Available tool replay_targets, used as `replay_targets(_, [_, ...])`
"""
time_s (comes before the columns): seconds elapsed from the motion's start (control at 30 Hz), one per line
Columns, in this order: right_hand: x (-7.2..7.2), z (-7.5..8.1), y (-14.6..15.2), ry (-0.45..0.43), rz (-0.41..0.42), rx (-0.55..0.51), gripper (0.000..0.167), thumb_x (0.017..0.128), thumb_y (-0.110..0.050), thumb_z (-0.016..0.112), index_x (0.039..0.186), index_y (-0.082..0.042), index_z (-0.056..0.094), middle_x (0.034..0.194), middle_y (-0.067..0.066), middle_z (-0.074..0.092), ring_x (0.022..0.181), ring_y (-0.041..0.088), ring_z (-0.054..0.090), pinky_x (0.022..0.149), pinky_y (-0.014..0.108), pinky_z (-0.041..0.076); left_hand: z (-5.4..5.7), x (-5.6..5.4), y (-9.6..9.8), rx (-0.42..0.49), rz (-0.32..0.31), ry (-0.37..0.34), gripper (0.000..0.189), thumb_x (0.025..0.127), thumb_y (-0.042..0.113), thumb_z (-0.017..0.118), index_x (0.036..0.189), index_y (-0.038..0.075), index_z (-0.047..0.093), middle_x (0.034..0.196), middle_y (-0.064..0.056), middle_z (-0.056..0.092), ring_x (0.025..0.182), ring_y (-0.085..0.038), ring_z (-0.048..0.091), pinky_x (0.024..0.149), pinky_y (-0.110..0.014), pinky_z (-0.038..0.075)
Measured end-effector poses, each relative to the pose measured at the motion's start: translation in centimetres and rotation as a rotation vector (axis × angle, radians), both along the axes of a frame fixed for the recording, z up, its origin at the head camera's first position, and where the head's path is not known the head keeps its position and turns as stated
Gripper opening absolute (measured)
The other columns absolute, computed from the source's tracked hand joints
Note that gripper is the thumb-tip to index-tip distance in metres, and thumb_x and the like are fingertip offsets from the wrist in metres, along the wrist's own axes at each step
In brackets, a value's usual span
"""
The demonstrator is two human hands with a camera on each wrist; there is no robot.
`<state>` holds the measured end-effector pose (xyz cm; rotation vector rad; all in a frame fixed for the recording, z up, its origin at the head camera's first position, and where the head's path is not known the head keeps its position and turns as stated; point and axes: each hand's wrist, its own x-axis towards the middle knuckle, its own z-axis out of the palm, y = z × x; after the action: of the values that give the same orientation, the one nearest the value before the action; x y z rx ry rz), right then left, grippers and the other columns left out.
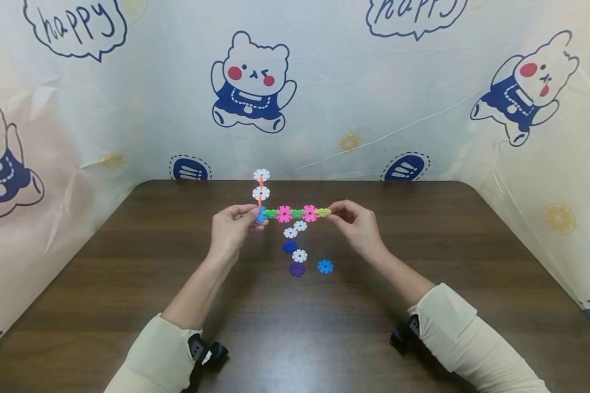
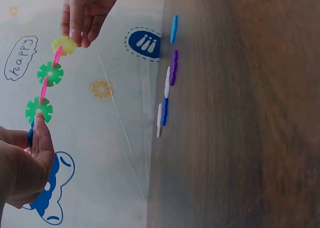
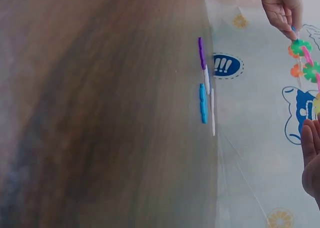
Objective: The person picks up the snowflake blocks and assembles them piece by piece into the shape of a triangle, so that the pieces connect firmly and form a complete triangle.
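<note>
A chain of interlocking snowflake discs spans both hands, raised above the table. In the head view it runs from a blue disc (image 1: 261,214) through green and pink discs (image 1: 284,213) to a yellow disc (image 1: 323,212). From the blue end a branch of orange and white discs (image 1: 261,193) stands upward. My left hand (image 1: 230,229) pinches the blue disc between thumb and fingers. At the other end, my right hand (image 1: 358,226) pinches the yellow disc. The left wrist view shows a green disc (image 2: 50,73) between two pink ones, edge-on.
Loose discs lie on the brown table (image 1: 295,338) below the chain: several white ones (image 1: 300,255), a dark blue (image 1: 290,246), a purple (image 1: 297,269) and a light blue (image 1: 325,266). Behind the table hangs a sheet (image 1: 324,98) printed with bears.
</note>
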<state>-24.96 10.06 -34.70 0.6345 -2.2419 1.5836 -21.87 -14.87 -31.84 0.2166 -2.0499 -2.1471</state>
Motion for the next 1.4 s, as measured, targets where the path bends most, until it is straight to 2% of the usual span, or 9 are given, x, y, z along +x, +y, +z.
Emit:
replay_targets(0.17, [0.0,-0.2,0.1,-0.075,0.017,0.032,0.015,0.082,-0.004,0.069,0.095,0.002,0.066,0.089,0.012,0.065,0.078,0.021,0.060,0.070,0.021,0.052,0.1,0.1,-0.2,0.032,0.005,0.017,0.022,0.090,0.004,0.059,0.107,-0.008,0.059,0.082,-0.008,0.066,0.068,-0.016,0.068,0.071,-0.028,0.054])
replay_targets(0.3, [-0.3,-0.7,0.0,-0.097,0.041,0.109,0.016,0.082,-0.006,0.070,0.096,0.001,0.066,0.089,0.010,0.066,0.077,0.021,0.060,0.070,0.024,0.052,0.3,0.1,-0.4,0.058,0.019,0.032,0.022,0.089,0.004,0.060,0.107,-0.008,0.059,0.081,-0.007,0.067,0.070,-0.017,0.068,0.071,-0.027,0.054])
replay_targets(0.4, [-0.6,-1.0,-0.3,-0.124,0.065,0.170,0.018,0.082,-0.006,0.070,0.097,0.000,0.066,0.089,0.008,0.066,0.077,0.020,0.059,0.070,0.026,0.052,0.5,0.2,-0.7,0.076,0.042,0.036,0.024,0.089,0.005,0.061,0.108,-0.008,0.059,0.085,-0.009,0.067,0.071,-0.016,0.068,0.072,-0.028,0.054])
replay_targets(0.5, [-0.8,-1.5,-0.9,-0.189,0.106,0.209,0.020,0.082,-0.007,0.070,0.100,0.001,0.065,0.088,0.006,0.065,0.078,0.019,0.060,0.071,0.028,0.052,0.7,0.2,-1.1,0.087,0.069,0.046,0.024,0.088,0.006,0.062,0.108,-0.008,0.059,0.086,-0.010,0.067,0.069,-0.014,0.067,0.072,-0.027,0.054])
replay_targets(0.63, [-0.9,-2.1,-2.0,-0.251,0.157,0.278,0.023,0.083,-0.008,0.069,0.103,0.002,0.064,0.088,0.005,0.065,0.080,0.019,0.059,0.071,0.028,0.052,0.8,0.3,-1.7,0.125,0.113,0.072,0.022,0.088,0.004,0.061,0.106,-0.008,0.059,0.081,-0.007,0.066,0.067,-0.013,0.067,0.070,-0.026,0.054])
replay_targets(0.87, [-1.5,-3.0,-3.7,-0.272,0.200,0.439,0.022,0.082,-0.010,0.070,0.101,0.000,0.066,0.083,0.003,0.064,0.077,0.015,0.058,0.068,0.025,0.050,1.1,0.2,-2.5,0.180,0.159,0.079,0.018,0.087,0.004,0.062,0.102,-0.007,0.060,0.078,-0.006,0.067,0.066,-0.013,0.067,0.069,-0.026,0.054])
replay_targets(1.07, [-2.0,-3.4,-4.5,-0.322,0.249,0.546,0.024,0.078,-0.009,0.073,0.099,-0.001,0.068,0.085,0.003,0.065,0.075,0.012,0.058,0.066,0.022,0.050,1.1,0.2,-3.0,0.206,0.162,0.078,0.019,0.087,0.003,0.062,0.102,-0.008,0.060,0.079,-0.007,0.067,0.068,-0.016,0.067,0.068,-0.025,0.054])
replay_targets(1.23, [-2.0,-3.3,-4.8,-0.311,0.248,0.615,0.028,0.074,-0.010,0.077,0.099,-0.002,0.069,0.088,0.003,0.067,0.078,0.013,0.058,0.067,0.022,0.049,1.1,0.2,-3.2,0.214,0.172,0.068,0.017,0.087,0.002,0.062,0.101,-0.007,0.060,0.079,-0.006,0.067,0.068,-0.016,0.067,0.067,-0.025,0.054])
replay_targets(1.4, [-2.0,-3.2,-4.9,-0.284,0.235,0.680,0.026,0.071,-0.010,0.079,0.095,-0.005,0.072,0.084,0.001,0.066,0.078,0.013,0.057,0.067,0.022,0.048,1.2,0.2,-3.3,0.195,0.176,0.058,0.022,0.087,0.005,0.062,0.105,-0.008,0.060,0.080,-0.006,0.067,0.067,-0.014,0.067,0.067,-0.024,0.054])
